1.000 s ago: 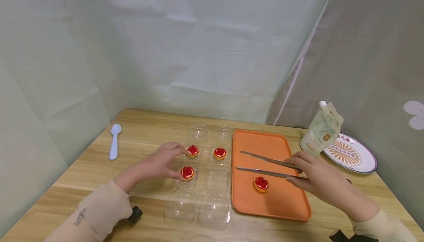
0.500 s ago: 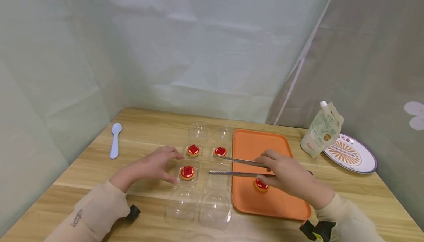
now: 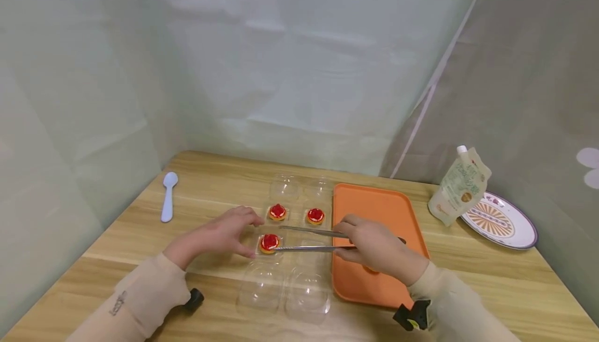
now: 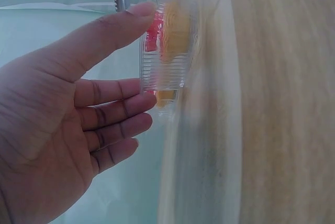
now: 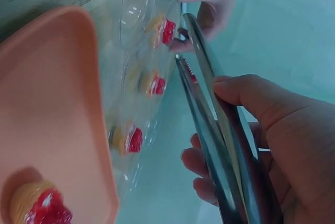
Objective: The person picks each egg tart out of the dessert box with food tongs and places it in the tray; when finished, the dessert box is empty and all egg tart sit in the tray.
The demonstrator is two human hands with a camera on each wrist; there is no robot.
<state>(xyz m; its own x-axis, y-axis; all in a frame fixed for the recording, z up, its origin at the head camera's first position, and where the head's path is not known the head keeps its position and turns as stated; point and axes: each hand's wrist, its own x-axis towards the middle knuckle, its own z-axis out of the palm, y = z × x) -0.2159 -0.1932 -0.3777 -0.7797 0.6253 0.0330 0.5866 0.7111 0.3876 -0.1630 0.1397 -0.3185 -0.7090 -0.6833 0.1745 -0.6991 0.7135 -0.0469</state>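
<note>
My right hand (image 3: 381, 246) holds a pair of metal tongs (image 5: 208, 148), their tips parted and pointing left over the clear plastic container (image 3: 308, 292). One toothed tip overlaps the front-left strawberry tart (image 3: 269, 244) in the head view. Two more red-topped tarts, the back-left tart (image 3: 277, 212) and the back-right tart (image 3: 315, 216), sit in their compartments. Beside the container's left edge is my left hand (image 3: 217, 235), its fingers spread and holding nothing. In the left wrist view, thumb and index fingertips come right up to the container's wall.
Right of the container lies an orange tray (image 3: 365, 201), with another tart (image 5: 44, 203) on it, largely hidden behind the right hand in the head view. A spouted pouch (image 3: 460, 186) leans by a patterned plate (image 3: 521, 227) at far right. A pale blue spoon (image 3: 167, 199) lies left.
The right hand has carried the tongs left from above the tray to over the container. The left hand has drawn back slightly from the back-left tart. The tarts stay in place.
</note>
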